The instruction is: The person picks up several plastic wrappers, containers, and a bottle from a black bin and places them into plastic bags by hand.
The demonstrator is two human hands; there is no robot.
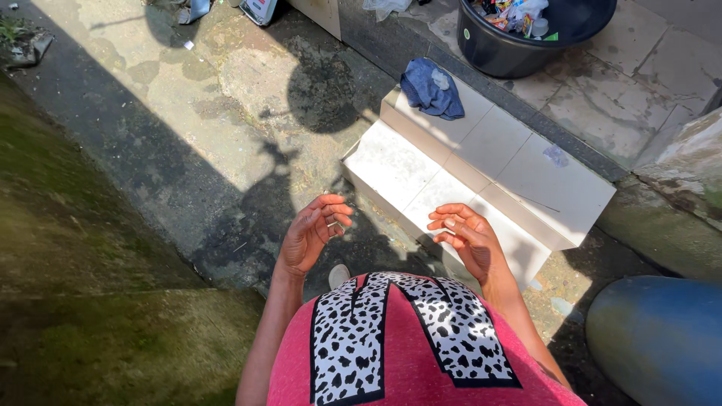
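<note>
Black tub (pixel 519 45) and blue barrel (pixel 662 338) cut off.

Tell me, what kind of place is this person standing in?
Likely an outdoor yard beside a house: sunlit concrete ground, a white tiled step with a blue cloth, and a black tub. Both hands are empty.

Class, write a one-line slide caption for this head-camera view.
Both hands, left hand and right hand, held empty and half-curled above a white tiled step bearing a blue cloth.
</note>
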